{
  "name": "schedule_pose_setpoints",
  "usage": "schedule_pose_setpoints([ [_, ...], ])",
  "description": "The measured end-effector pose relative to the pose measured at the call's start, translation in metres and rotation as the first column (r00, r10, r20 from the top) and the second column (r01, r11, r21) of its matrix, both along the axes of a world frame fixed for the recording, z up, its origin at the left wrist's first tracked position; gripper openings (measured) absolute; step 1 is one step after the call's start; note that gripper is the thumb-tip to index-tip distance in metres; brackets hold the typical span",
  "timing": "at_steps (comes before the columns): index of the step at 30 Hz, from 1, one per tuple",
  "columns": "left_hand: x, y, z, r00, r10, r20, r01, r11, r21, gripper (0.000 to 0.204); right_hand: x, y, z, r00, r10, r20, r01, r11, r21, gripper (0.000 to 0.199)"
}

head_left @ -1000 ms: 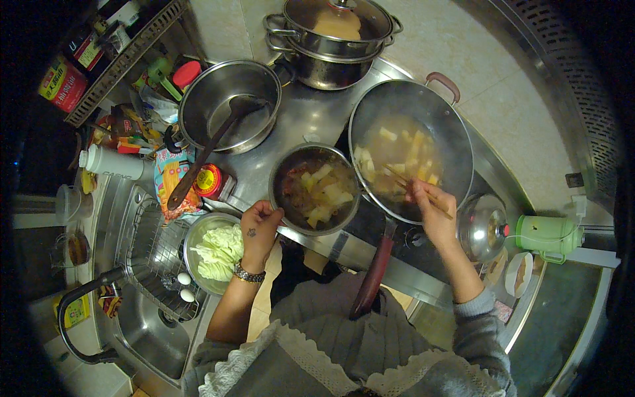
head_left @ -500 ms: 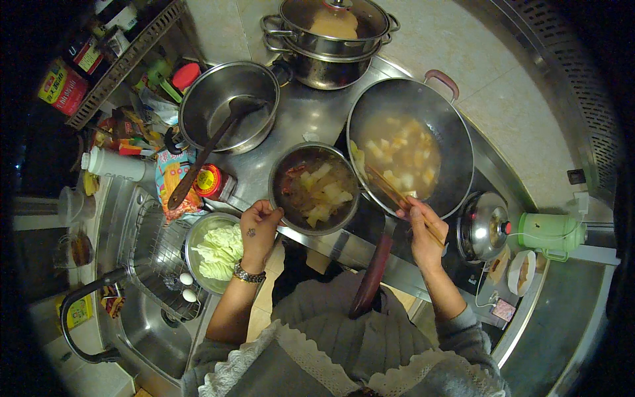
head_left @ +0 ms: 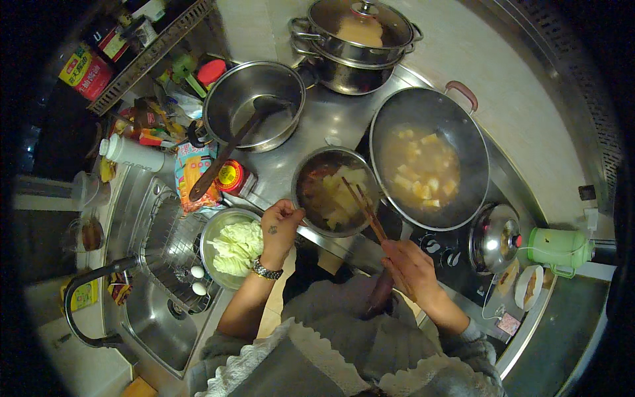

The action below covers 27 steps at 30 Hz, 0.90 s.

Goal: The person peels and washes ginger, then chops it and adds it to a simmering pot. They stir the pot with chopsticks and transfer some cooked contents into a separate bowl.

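Note:
My left hand (head_left: 280,223) pinches the near-left rim of a round metal bowl (head_left: 305,223). Pale cabbage pieces (head_left: 339,196) and some reddish bits lie in the bowl's dark broth. A pair of wooden chopsticks (head_left: 374,223) is gripped in my right hand (head_left: 413,271). Their tips reach over the bowl, at the cabbage. To the right of the bowl, a wide dark wok (head_left: 475,173) holds cloudy broth with pale cubes like tofu (head_left: 428,186). Steam hazes the wok, and its dark red handle (head_left: 381,291) points toward me, partly behind my right hand.
Raw cabbage fills a bowl (head_left: 208,233) beside my left forearm. Eggs (head_left: 198,281) rest on a wire rack over the sink (head_left: 155,331). Behind stand a saucepan (head_left: 220,112) with a wooden spatula (head_left: 228,155) and a lidded steamer (head_left: 350,74). A lidded pot (head_left: 493,238) sits right.
My right hand has brought the chopsticks leftward from the wok to the metal bowl. My left hand keeps its hold on the bowl's rim. The whole view has shifted slightly.

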<state>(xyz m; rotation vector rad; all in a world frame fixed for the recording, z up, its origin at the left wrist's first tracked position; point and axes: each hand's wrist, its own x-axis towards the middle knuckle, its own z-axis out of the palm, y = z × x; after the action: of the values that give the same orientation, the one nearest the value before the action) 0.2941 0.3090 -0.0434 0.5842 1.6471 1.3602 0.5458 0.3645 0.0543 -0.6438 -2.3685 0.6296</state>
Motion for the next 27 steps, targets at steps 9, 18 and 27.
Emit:
schedule_pose_setpoints([
  [9, 0.006, 0.000, -0.005, 0.997, 0.003, -0.080, -0.006, 0.999, -0.037, 0.009, 0.080, 0.075, 0.021, 0.790, -0.613, -0.027, 0.561, 0.739, -0.373, 0.019],
  [18, 0.008, 0.000, -0.013, 0.999, 0.011, 0.041, -0.011, 1.000, 0.001, 0.011, 0.117, 0.128, -0.012, 0.864, -0.462, 0.201, 0.489, 0.864, -0.117, 0.021],
  [27, 0.006, 0.005, -0.010, 0.999, -0.028, 0.039, 0.028, 0.999, -0.017, 0.008, 0.082, 0.071, 0.004, 0.857, -0.410, 0.313, 0.469, 0.872, -0.139, 0.021],
])
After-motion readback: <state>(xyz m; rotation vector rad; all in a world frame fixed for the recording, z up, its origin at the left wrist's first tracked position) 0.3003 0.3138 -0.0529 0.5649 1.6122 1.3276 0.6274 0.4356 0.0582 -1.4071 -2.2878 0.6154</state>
